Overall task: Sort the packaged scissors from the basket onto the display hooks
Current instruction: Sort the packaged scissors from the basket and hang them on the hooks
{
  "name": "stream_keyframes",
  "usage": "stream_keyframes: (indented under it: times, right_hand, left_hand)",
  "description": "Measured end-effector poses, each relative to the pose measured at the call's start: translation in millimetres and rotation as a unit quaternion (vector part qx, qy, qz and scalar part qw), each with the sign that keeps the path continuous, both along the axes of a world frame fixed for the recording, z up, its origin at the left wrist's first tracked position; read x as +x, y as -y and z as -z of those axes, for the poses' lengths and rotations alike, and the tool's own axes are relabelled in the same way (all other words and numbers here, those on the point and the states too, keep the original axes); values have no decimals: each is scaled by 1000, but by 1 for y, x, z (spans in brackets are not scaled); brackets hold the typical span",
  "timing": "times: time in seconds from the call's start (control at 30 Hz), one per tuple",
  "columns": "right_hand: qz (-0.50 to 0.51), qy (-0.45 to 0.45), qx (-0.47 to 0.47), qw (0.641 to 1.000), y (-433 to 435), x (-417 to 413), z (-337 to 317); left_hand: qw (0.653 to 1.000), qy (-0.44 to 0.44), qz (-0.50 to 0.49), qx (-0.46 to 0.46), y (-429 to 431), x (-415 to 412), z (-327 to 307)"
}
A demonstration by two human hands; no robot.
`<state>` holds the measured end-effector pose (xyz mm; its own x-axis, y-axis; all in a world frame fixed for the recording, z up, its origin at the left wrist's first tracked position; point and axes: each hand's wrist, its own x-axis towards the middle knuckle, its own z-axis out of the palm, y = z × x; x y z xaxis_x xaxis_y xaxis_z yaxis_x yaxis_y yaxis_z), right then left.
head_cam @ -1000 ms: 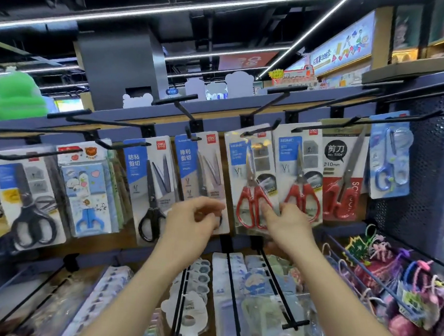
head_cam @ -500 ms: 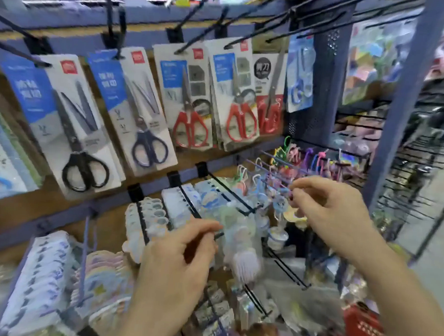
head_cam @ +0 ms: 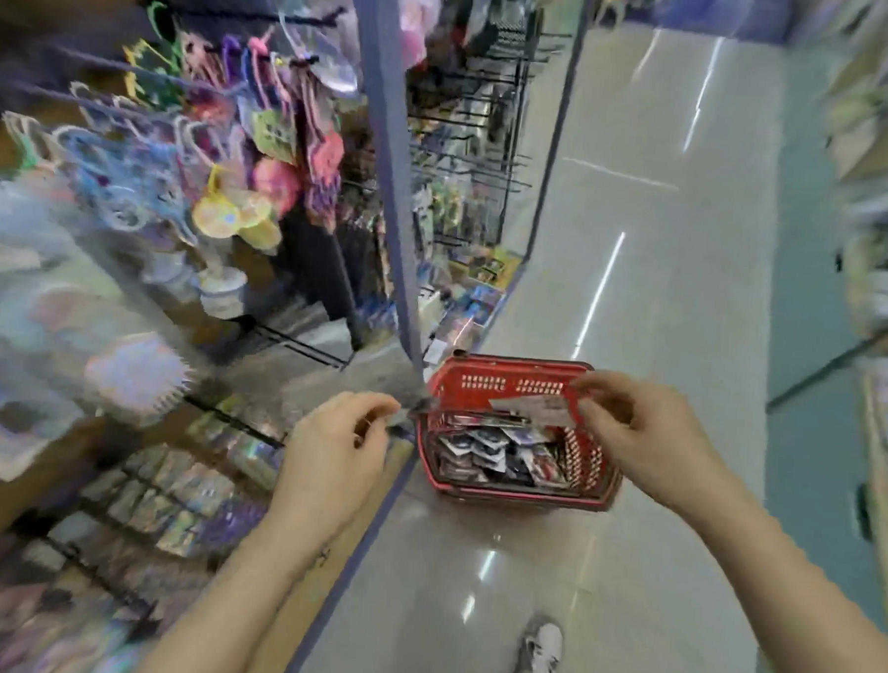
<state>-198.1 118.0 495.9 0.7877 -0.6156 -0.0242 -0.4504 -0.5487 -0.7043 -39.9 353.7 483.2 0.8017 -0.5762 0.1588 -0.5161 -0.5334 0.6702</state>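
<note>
Much remains: the red basket, on the floor by the shelf edge, holds many packaged scissors. The right hand has its grip pinching a pale packet above the rim (the left hand is curled, its grip unclear).

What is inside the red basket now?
A loose pile of packages, too blurred to identify. The right hand pinches a pale card over the basket, hiding part; lower layers are buried.

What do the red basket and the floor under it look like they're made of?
Red basket: likely moulded plastic, matte, walls pierced with rows of small slots. Floor: hard and glossy, perhaps polished tile or vinyl; light streaks reflect in it.
</note>
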Motion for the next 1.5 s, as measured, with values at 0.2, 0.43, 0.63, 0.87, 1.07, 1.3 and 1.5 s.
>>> stream_keyframes:
  times: [0.2,0.43,0.63,0.87,1.07,1.3,1.5]
  right_hand:
    - [57,-49,79,994,96,-31,89]
    - [176,-66,224,956,174,-20,240]
    - [209,-119,271,932,193,28,380]
    - [230,-243,280,900,216,70,551]
    - [250,-289,329,864,242,104,654]
    - [253,-334,379,825,234,106,719]
    - [234,-317,447,803,245,109,710]
  left_hand:
    - [991,-124,-7,41,105,1,90]
    - [927,-342,-154,-2,193,25,226]
    - [880,-422,-218,0,246,57,366]
    - [845,-482,-199,120,287,97,547]
    - [795,-553,-132,210,321,81,653]
    - [803,-517,-210,208,353,30,691]
    - [795,-536,-254,125,359,32,677]
